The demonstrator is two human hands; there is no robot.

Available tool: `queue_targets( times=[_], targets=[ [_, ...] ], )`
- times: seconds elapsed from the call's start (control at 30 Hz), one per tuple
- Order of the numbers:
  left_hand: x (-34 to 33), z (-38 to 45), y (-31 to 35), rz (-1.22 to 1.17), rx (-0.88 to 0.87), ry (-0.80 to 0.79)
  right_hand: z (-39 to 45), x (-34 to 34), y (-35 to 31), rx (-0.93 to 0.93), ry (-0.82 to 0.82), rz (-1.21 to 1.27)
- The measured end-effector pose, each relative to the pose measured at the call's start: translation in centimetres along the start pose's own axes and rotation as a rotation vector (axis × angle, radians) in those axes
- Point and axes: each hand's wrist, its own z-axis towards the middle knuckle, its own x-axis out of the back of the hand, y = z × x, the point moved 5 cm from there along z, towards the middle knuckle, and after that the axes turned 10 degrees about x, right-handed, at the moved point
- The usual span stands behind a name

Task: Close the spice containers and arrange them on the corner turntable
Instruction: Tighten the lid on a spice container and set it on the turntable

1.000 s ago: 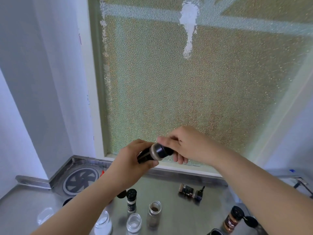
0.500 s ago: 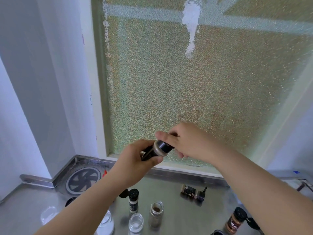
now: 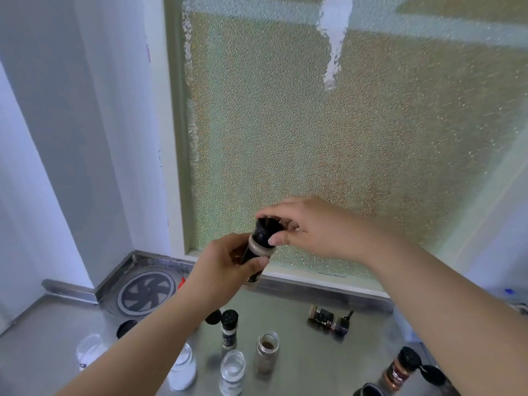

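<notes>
A person's left hand (image 3: 225, 270) wraps around the body of a spice jar (image 3: 255, 258) held in the air above a steel counter (image 3: 300, 367), while the right hand (image 3: 308, 227) pinches the jar's black cap (image 3: 264, 231) between thumb and fingers, in front of the frosted window (image 3: 343, 138). The jar tilts slightly, its cap end leaning away from the window sill; both hands are closed firmly on it, the left on the glass, the right on the lid. The step appears to be screwing or pressing that cap home, and doing it well likely means keeping the jar steady in the left hand, seating the cap square on the neck before turning, and twisting until it stops, so no powder escapes. Below the held jar, the rest wait on the counter: a capped shaker (image 3: 229, 328) stands upright, an open jar of brown spice (image 3: 267, 350) stands just beside it, and an open jar of white grains (image 3: 233, 371) sits nearer the camera. A bottle lying on its side (image 3: 328, 317) rests below the window sill, to the right of the held jar. The corner turntable (image 3: 147, 292), with its fan-like pattern, sits bare in the counter's corner, below and left of the held jar, its likely next stop.
</notes>
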Motion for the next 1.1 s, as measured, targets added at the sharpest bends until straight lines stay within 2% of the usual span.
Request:
queue_targets(
  times=[0.2, 0.37, 0.73, 0.83, 0.93, 1.1],
  targets=[
    [3.0, 0.5, -2.9, 0.093, 0.127, 0.041, 2.6, -3.4, -0.8, 0.064, 0.151, 0.148],
    [6.2, 0.4, -7.0, 0.111, 0.262, 0.057, 7.1, -8.1, -1.6, 0.044, 0.215, 0.347],
    [17.4, 3.7, -16.6, 0.295, 0.447, 0.171, 21.4, -19.0, -4.1, 0.018, 0.091, 0.623],
    [20.0, 5.4, -21.3, 0.362, 0.552, 0.227, 22.5, -22.3, -1.9, -0.088, 0.068, 0.583],
    [20.6, 6.8, -25.7, 0.391, 0.624, 0.210, 21.7, -25.5, 0.6, -0.174, -0.015, 0.528],
    [19.4, 7.5, -31.0, 0.429, 0.684, 0.186, 21.9, -27.1, 2.6, -0.201, -0.025, 0.476]
  ],
)
